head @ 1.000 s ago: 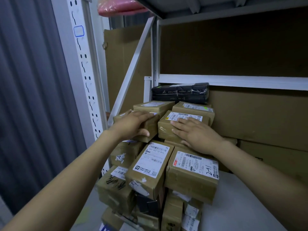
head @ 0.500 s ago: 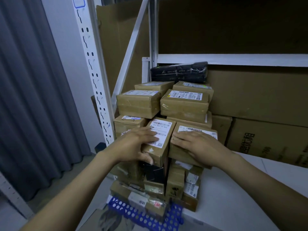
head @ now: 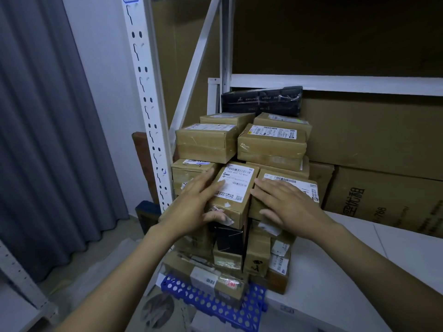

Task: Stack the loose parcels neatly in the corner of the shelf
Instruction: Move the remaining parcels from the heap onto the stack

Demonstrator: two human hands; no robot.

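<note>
Both hands are on the parcel stack (head: 239,164), which sits in the left corner of the shelf (head: 359,271), tight against the white slotted upright (head: 146,92). The left hand (head: 199,207) is spread with its fingers nearly straight along the left edge of the labelled parcel (head: 236,190) in the middle tier and its thumb laid across that parcel's front face, pressing rather than gripping. The right hand (head: 290,207) lies flat and wide on the neighbouring parcel (head: 287,180) just beside it, thumb hanging over the front edge. The labelled parcel juts forward and sits tilted (not flush with the rest). A small black box (head: 230,238) is directly below it. Two more taped parcels sit on the tier above, and a black wrapped package (head: 261,101) tops the pile at the back. A blue perforated tray (head: 215,298) pokes out under the bottom row. Large cartons (head: 383,200) stand to the right along the back, and a grey curtain (head: 48,140) hangs at left.
</note>
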